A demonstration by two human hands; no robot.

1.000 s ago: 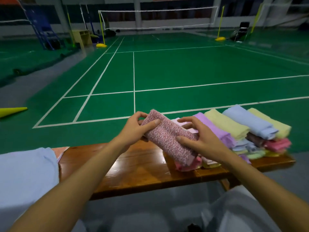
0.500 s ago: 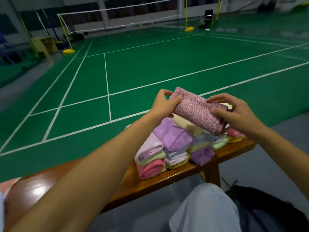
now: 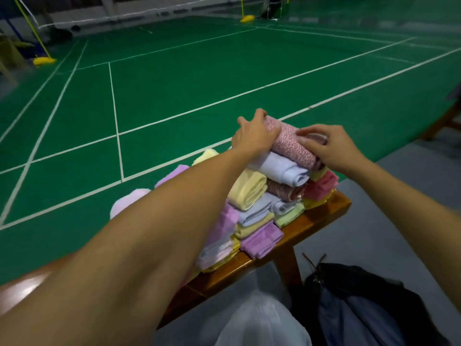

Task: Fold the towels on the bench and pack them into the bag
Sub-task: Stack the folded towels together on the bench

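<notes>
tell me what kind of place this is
Most likely an indoor badminton hall. The green court floor is marked with white lines, and a net hangs between yellow-based posts at the far end. The person works at a wooden bench at courtside.

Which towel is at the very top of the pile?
The pink speckled towel. It lies on the pale blue towel, above all the plain-coloured ones, and it is the only one both the left hand and right hand are touching.
</notes>
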